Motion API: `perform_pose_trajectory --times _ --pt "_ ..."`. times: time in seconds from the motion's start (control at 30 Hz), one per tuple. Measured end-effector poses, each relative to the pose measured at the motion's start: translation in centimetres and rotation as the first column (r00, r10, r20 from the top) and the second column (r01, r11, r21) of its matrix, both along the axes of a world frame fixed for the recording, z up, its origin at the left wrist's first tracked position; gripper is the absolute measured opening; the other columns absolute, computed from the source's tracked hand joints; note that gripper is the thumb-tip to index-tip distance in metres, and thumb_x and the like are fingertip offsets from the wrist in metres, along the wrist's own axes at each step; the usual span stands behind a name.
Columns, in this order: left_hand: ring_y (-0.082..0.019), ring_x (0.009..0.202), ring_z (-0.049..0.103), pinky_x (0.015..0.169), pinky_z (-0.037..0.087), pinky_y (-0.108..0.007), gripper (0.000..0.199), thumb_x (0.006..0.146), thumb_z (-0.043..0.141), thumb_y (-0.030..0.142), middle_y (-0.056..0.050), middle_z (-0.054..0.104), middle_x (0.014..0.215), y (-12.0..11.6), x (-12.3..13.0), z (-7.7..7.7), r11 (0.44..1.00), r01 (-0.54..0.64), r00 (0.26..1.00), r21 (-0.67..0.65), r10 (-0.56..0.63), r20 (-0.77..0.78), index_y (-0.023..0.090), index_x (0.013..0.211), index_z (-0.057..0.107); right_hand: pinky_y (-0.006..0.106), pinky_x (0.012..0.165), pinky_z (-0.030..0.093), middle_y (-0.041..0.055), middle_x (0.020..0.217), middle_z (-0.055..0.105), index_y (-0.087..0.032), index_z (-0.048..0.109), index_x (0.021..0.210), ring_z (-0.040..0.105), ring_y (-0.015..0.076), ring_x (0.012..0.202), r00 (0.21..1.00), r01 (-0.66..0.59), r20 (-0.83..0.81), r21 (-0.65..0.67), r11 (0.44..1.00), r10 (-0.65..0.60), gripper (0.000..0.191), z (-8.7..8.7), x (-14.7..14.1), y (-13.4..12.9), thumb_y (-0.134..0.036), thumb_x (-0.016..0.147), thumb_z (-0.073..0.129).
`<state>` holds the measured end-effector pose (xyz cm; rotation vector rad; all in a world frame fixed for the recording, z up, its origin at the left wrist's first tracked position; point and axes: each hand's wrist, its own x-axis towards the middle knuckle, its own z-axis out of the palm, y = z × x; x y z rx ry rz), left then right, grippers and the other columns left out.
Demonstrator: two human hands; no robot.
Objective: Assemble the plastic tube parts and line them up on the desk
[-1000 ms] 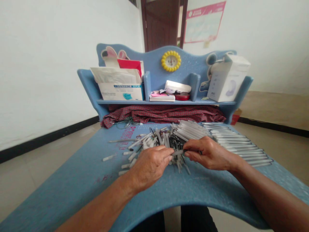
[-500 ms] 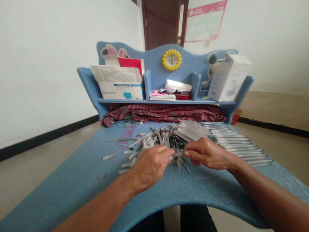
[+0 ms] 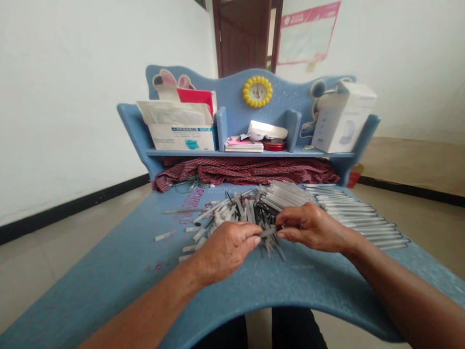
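Note:
My left hand (image 3: pixel 227 249) pinches a translucent plastic pen tube (image 3: pixel 268 233) between thumb and fingertips. At the tube's other end, my right hand (image 3: pixel 312 228) is closed with thumb and forefinger on a small dark piece (image 3: pixel 279 228), partly hidden by the fingers. Both hands are over a loose pile of pen parts (image 3: pixel 240 208), with clear tubes, white pieces and thin black pieces mixed together. Behind my right hand lies a stack of clear tubes (image 3: pixel 285 194). Further right, pens with dark ends (image 3: pixel 359 223) lie side by side in a row.
The blue table (image 3: pixel 261 286) curves inward at my side. A red checked cloth (image 3: pixel 250 170) is bunched under its shelf (image 3: pixel 305 154). A face mask box (image 3: pixel 185 138), a white box (image 3: pixel 343 118), papers (image 3: pixel 243 146) and a red round tin (image 3: pixel 274 145) stand on the shelf.
My right hand's fingers have lifted and shifted slightly, showing a dark piece at the tube's end. The left hand stays almost in place, still pinching the tube.

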<state>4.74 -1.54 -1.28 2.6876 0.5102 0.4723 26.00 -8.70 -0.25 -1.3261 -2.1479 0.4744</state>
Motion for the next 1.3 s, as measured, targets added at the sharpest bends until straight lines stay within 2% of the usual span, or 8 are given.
perform_pose_trajectory --times 0.13,0.27,0.57,0.7,0.87,1.03,1.13,1.3 --pt "-0.014 0.075 0.06 0.068 0.043 -0.023 0.022 0.087 0.043 0.021 -0.002 0.064 0.079 -0.1 0.0 -0.2 0.999 -0.027 0.999 0.033 0.028 -0.031 0.016 0.092 0.064 0.017 0.049 0.033 -0.0033 0.057 0.051 -0.013 0.06 0.078 0.046 0.0056 0.051 0.999 -0.023 0.048 0.063 0.998 0.02 0.013 0.1 -0.2 0.0 -0.023 0.083 0.055" --pt "-0.014 0.074 0.06 0.068 0.044 -0.024 0.023 0.087 0.042 0.021 -0.003 0.064 0.08 -0.1 -0.1 -0.6 0.994 -0.03 1.0 0.103 0.029 0.009 0.018 0.094 0.063 0.017 0.048 0.033 -0.0028 0.055 0.052 -0.013 0.059 0.075 0.046 0.0058 0.049 0.998 0.001 0.061 0.038 0.999 -0.003 0.02 0.0 -0.4 0.0 -0.028 0.086 0.051" --pt "-0.015 0.073 0.06 0.067 0.046 -0.026 0.021 0.087 0.041 0.019 -0.005 0.063 0.077 0.0 0.0 -1.0 0.969 -0.042 0.997 0.243 0.027 0.068 0.016 0.091 0.061 0.017 0.039 0.034 -0.0033 0.045 0.048 -0.016 0.045 0.057 0.044 0.0058 0.039 0.978 0.048 -0.187 -0.245 0.968 -0.096 0.043 -1.3 -1.0 0.5 -0.049 0.084 0.048" --pt "-0.016 0.073 0.059 0.067 0.046 -0.026 0.021 0.087 0.041 0.019 -0.005 0.062 0.078 0.1 0.0 -1.1 0.966 -0.051 0.999 0.255 0.044 0.031 0.016 0.092 0.061 0.018 0.039 0.036 -0.0025 0.046 0.05 -0.016 0.048 0.06 0.046 0.0071 0.039 0.969 0.034 -0.225 -0.297 0.954 -0.104 0.045 -1.2 -0.7 0.7 -0.052 0.086 0.041" --pt "-0.015 0.074 0.06 0.068 0.045 -0.026 0.021 0.089 0.039 0.021 -0.004 0.063 0.08 0.1 0.0 -1.0 0.968 -0.07 0.997 0.239 0.064 0.033 0.016 0.094 0.06 0.019 0.047 0.04 -0.0042 0.056 0.051 -0.015 0.055 0.09 0.049 0.0082 0.049 0.959 -0.017 -0.277 -0.243 0.97 -0.053 0.03 -0.9 0.2 0.7 -0.043 0.08 0.058" --pt "-0.016 0.073 0.059 0.067 0.044 -0.026 0.02 0.088 0.041 0.02 -0.004 0.061 0.078 0.0 0.0 -1.0 0.964 -0.079 0.997 0.252 0.079 0.009 0.016 0.092 0.06 0.02 0.048 0.038 -0.0019 0.053 0.05 -0.014 0.054 0.065 0.047 0.0074 0.049 0.99 0.016 -0.137 -0.141 0.99 -0.036 0.037 -1.0 -0.1 0.7 -0.044 0.086 0.047" --pt "-0.015 0.071 0.058 0.066 0.044 -0.026 0.02 0.088 0.041 0.02 -0.004 0.061 0.077 0.0 0.0 -0.9 0.963 -0.077 0.997 0.259 0.078 0.01 0.016 0.091 0.06 0.019 0.046 0.036 -0.0021 0.051 0.049 -0.014 0.052 0.059 0.046 0.007 0.047 0.991 0.038 -0.124 -0.155 0.987 -0.058 0.042 -1.1 -0.2 0.7 -0.046 0.087 0.045" --pt "-0.015 0.073 0.059 0.068 0.045 -0.026 0.021 0.088 0.04 0.02 -0.005 0.062 0.079 -0.1 0.1 -0.8 0.964 -0.08 0.997 0.255 0.077 0.02 0.016 0.092 0.06 0.019 0.047 0.038 -0.0033 0.057 0.052 -0.014 0.055 0.087 0.049 0.0084 0.051 0.964 0.001 -0.258 -0.216 0.976 -0.058 0.028 -1.0 -0.1 0.6 -0.042 0.082 0.055"
